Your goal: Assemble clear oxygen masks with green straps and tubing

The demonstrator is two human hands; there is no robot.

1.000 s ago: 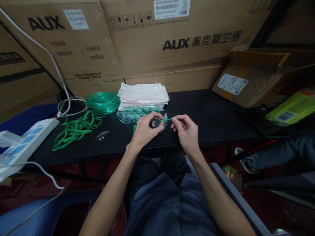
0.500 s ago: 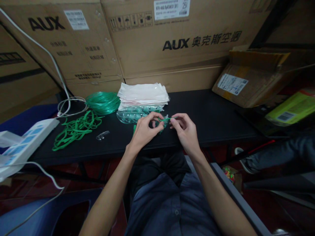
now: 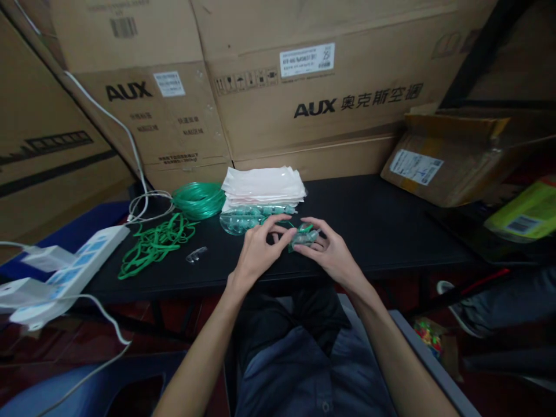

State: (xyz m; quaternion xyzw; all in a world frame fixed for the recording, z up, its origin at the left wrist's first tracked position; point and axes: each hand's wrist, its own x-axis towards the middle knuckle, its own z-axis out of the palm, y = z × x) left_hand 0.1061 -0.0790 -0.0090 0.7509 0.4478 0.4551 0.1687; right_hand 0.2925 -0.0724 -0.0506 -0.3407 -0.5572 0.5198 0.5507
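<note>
Between my hands is a small clear-green plastic mask (image 3: 303,237), partly covered by fingers, with a bright green elastic strap (image 3: 306,229) at its top. My right hand (image 3: 326,246) curls round the mask's right side, thumb below and fingers above. My left hand (image 3: 264,246) is closed at the mask's left edge, thumb and forefinger near together by a thin green strand; what it pinches is too small to make out. Just behind my left hand lie several clear-green masks (image 3: 237,223) in a row, beside a stack of white packets (image 3: 264,184).
On the black table (image 3: 360,214) lie a tangle of green straps (image 3: 158,243), a coil of green tubing (image 3: 198,200) and small clear plastic pieces (image 3: 197,254). A white power strip (image 3: 82,269) stands at left. AUX cartons (image 3: 260,116) line the back; an opened box (image 3: 417,168) sits right.
My view has tilted up and turned slightly left. The strap was stretched between both hands' fingertips; now my right hand has closed round the mask, which shows more between the hands.
</note>
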